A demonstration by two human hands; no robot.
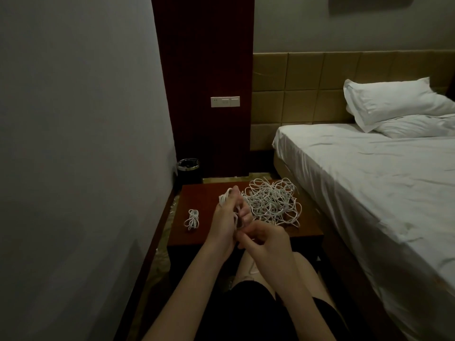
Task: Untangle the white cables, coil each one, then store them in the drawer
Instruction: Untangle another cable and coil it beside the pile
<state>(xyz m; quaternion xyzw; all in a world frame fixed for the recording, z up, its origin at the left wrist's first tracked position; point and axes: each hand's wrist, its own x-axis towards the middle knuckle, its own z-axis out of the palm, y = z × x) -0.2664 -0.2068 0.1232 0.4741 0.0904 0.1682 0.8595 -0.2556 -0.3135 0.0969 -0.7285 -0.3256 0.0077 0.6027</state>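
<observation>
Dim room: grey wall left, white bed right, padded headboard, dark panel.

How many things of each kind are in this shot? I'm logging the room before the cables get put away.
Finished cable coils lying on the nightstand: 1
Cable coils in the hands: 1, held by the left hand with the right hand at it
Tangled cable piles: 1
Pillows: 2
Bins: 1
Switch panels: 1
Total: 7
</observation>
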